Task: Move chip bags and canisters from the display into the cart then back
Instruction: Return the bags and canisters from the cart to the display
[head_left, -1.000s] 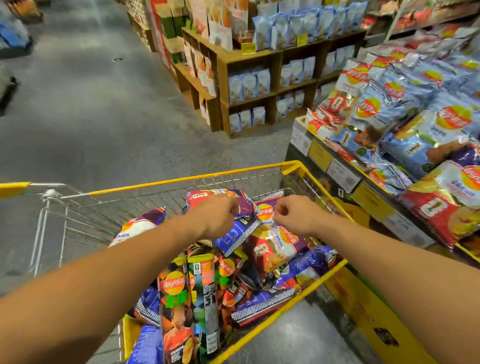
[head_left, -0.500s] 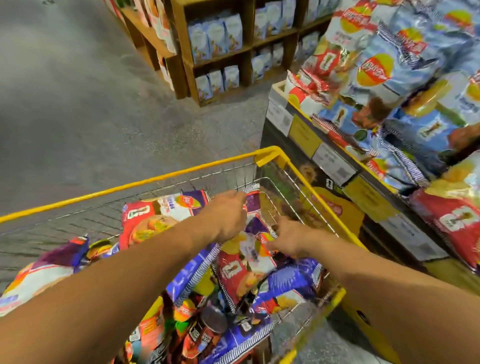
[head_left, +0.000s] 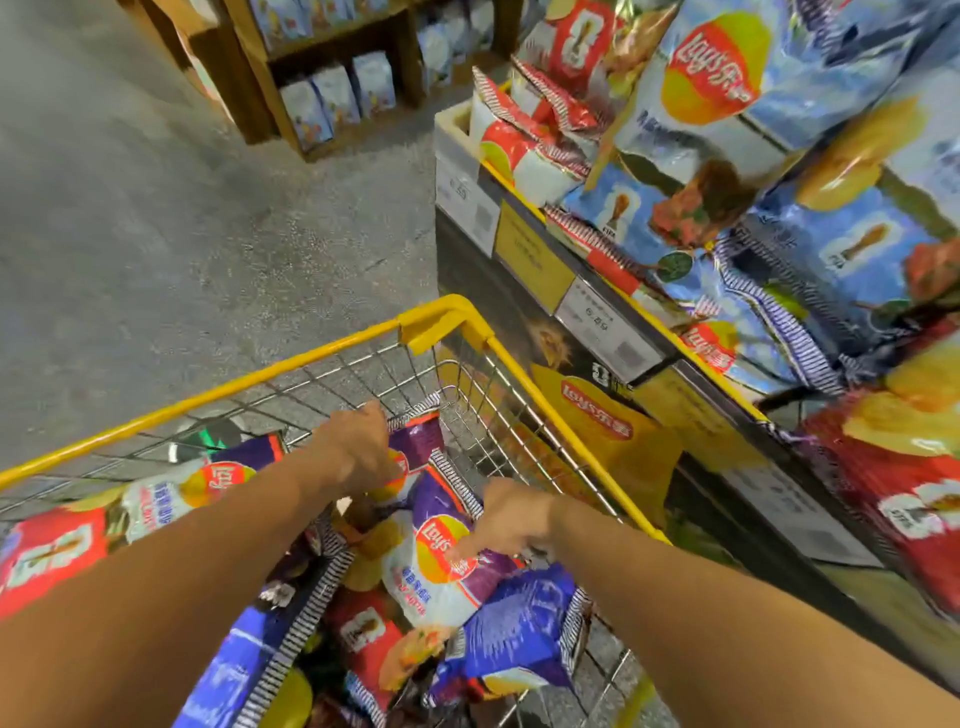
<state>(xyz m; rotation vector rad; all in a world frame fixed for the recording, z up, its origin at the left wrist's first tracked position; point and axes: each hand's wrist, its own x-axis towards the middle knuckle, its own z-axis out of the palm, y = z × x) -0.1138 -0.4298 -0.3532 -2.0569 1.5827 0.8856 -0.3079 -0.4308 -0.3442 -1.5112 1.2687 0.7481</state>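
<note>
Purple and white, the chip bag (head_left: 441, 545) lies at the far right end of the yellow-rimmed wire cart (head_left: 322, 356), slanting up against the wire wall. The left hand (head_left: 358, 452) grips its upper part, fingers curled over the purple top near the cart's far corner. The right hand (head_left: 511, 519) holds the bag's lower right side, thumb pressed on the round red-and-yellow logo, the other fingers curled at the edge and blurred. Both hands are clamped on this one bag.

Around it the cart is packed: a red bag (head_left: 52, 551) at the left, a white-and-purple bag (head_left: 171, 493) beside it, a blue-purple bag (head_left: 519, 629) just under the right wrist, and more bags below. To the right stands the display (head_left: 519, 249) with price tags along its edge, heaped with blue bags (head_left: 727, 104) and red ones. A wooden shelf (head_left: 260, 93) stands far off on the grey floor (head_left: 130, 208).

Compared with half a second ago, the view has swung closer to the display, and both hands have shifted onto the purple bag, the right hand now lower and nearer.
</note>
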